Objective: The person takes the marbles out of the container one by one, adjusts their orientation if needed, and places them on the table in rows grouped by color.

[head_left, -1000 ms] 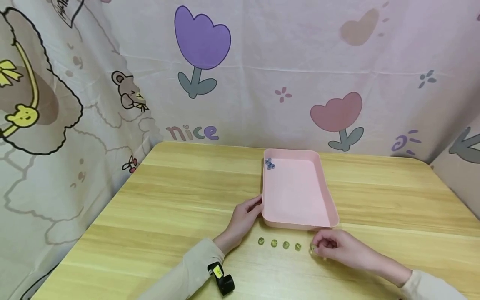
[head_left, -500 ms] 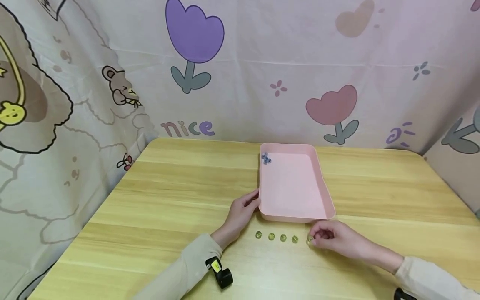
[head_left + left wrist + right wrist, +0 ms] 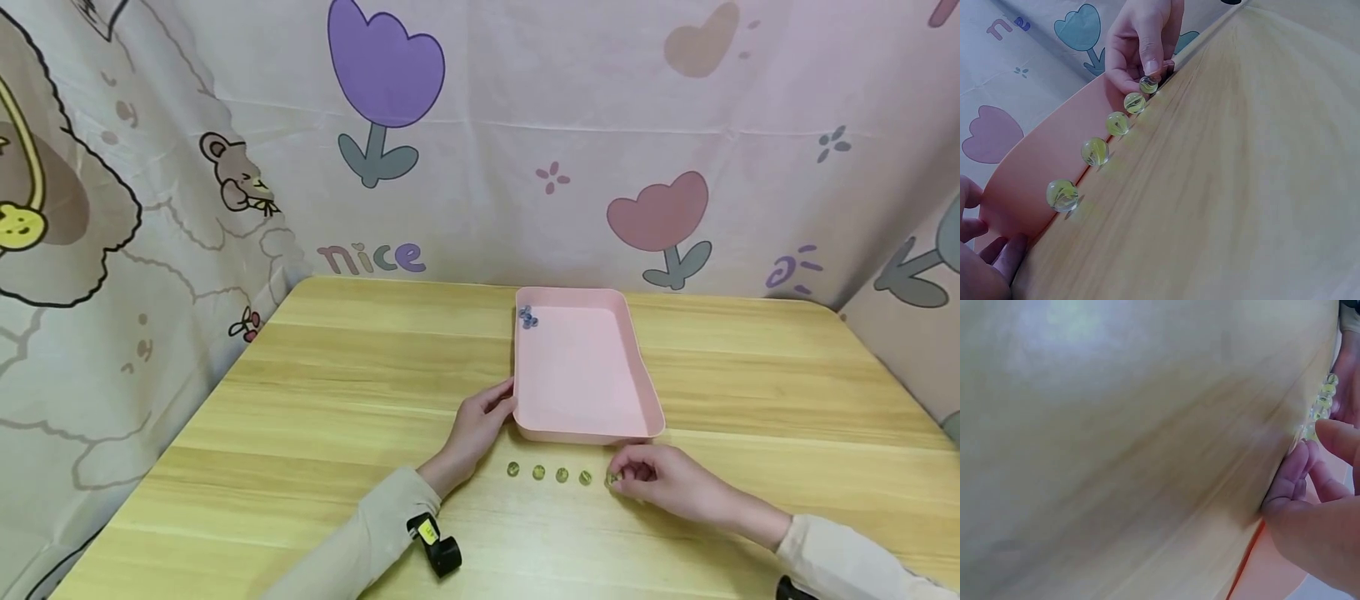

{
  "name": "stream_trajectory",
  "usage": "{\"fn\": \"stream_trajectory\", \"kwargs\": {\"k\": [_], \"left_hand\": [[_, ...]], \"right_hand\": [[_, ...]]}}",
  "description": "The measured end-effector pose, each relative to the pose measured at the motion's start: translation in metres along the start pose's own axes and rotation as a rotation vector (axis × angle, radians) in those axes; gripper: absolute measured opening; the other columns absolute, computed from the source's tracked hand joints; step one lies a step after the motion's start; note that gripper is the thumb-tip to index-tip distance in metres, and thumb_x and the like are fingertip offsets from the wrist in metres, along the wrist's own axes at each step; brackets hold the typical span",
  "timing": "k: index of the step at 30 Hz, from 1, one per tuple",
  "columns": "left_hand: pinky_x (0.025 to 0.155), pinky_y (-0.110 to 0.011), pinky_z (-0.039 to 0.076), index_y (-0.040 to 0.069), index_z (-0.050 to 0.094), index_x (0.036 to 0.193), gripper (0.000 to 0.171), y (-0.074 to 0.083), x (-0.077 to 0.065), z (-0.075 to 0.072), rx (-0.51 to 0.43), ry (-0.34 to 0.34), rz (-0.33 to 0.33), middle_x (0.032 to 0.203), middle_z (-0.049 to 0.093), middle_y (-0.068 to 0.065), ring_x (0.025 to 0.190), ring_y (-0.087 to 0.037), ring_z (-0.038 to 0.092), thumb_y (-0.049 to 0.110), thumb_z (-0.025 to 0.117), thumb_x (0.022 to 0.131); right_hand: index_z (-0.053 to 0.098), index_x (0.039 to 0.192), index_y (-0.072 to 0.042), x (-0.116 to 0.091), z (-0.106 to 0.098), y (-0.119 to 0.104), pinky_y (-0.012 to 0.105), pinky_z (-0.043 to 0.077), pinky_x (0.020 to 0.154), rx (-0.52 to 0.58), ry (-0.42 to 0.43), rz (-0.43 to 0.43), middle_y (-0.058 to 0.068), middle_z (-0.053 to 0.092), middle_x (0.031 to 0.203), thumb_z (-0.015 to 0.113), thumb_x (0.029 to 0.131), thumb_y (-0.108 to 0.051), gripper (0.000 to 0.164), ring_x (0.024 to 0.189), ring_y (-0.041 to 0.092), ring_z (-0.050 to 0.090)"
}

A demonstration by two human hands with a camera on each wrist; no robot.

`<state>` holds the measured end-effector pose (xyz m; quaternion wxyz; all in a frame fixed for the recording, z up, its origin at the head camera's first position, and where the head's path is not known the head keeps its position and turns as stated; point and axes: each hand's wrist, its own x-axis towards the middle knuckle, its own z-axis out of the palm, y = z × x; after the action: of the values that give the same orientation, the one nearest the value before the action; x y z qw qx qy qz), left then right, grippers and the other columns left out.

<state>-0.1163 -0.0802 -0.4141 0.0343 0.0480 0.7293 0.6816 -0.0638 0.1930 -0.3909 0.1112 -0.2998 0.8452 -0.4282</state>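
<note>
Several clear glass marbles with yellow-green swirls stand in a row on the table in front of a pink tray [image 3: 585,436]; one is the leftmost marble [image 3: 513,469]. My right hand [image 3: 675,483] pinches the marble [image 3: 612,480] at the row's right end between thumb and fingertips, near the tray's front right corner. In the left wrist view this end marble [image 3: 1148,84] sits just under the right thumb. My left hand [image 3: 472,429] rests its fingers against the tray's left wall near the front corner. A cluster of small blue pieces [image 3: 528,317] lies in the tray's far left corner.
The wooden table [image 3: 360,375] carries the tray near its middle. A patterned cloth [image 3: 495,167] hangs behind the table and along its sides. A black strapped device [image 3: 437,546] is on the left sleeve; part of another shows by the right sleeve.
The view has tipped down and drifted right. My right hand has edged left with its marble, slightly narrowing the gap to the neighbouring one. My left hand stays against the tray.
</note>
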Motion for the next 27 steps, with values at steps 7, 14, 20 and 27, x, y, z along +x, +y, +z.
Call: {"fn": "stream_trajectory", "kwargs": {"k": [7, 14, 20, 27], "left_hand": [[0.103, -0.034, 0.042, 0.004, 0.055, 0.135, 0.039, -0.0019, -0.0005, -0.0005, 0.016, 0.002, -0.008, 0.137, 0.053, -0.013, 0.129, -0.027, 0.046, 0.015, 0.057, 0.098], [0.103, -0.034, 0.042, 0.003, 0.054, 0.135, 0.039, -0.0019, 0.0001, -0.0002, 0.006, -0.001, -0.010, 0.137, 0.053, -0.014, 0.129, -0.027, 0.046, 0.014, 0.056, 0.098], [0.102, -0.033, 0.043, 0.004, 0.054, 0.136, 0.040, -0.0003, -0.0008, 0.0002, 0.003, 0.005, -0.018, 0.137, 0.053, -0.013, 0.127, -0.026, 0.047, 0.016, 0.057, 0.098], [0.101, -0.033, 0.044, 0.002, 0.053, 0.136, 0.040, -0.0006, -0.0004, -0.0002, -0.005, -0.003, -0.009, 0.137, 0.053, -0.015, 0.127, -0.027, 0.048, 0.014, 0.056, 0.098]], "right_hand": [[0.066, 0.094, -0.007, 0.0004, 0.0019, -0.0015, 0.020, 0.046, 0.056, -0.010, 0.011, 0.034, -0.008, 0.053, 0.079, 0.067, 0.090, -0.007, 0.004, 0.070, 0.001, 0.048], [0.065, 0.094, -0.007, 0.0010, 0.0019, -0.0020, 0.020, 0.045, 0.055, -0.009, 0.016, 0.044, -0.008, 0.053, 0.077, 0.066, 0.090, -0.006, 0.004, 0.069, 0.001, 0.048], [0.065, 0.097, -0.008, 0.0004, 0.0013, -0.0044, 0.020, 0.045, 0.055, -0.006, 0.010, 0.090, -0.006, 0.052, 0.077, 0.065, 0.091, -0.008, 0.006, 0.068, 0.002, 0.047], [0.065, 0.099, -0.005, 0.0006, 0.0024, -0.0053, 0.020, 0.044, 0.056, 0.004, 0.010, 0.116, -0.004, 0.052, 0.080, 0.067, 0.089, -0.007, 0.011, 0.070, 0.003, 0.047]]}}
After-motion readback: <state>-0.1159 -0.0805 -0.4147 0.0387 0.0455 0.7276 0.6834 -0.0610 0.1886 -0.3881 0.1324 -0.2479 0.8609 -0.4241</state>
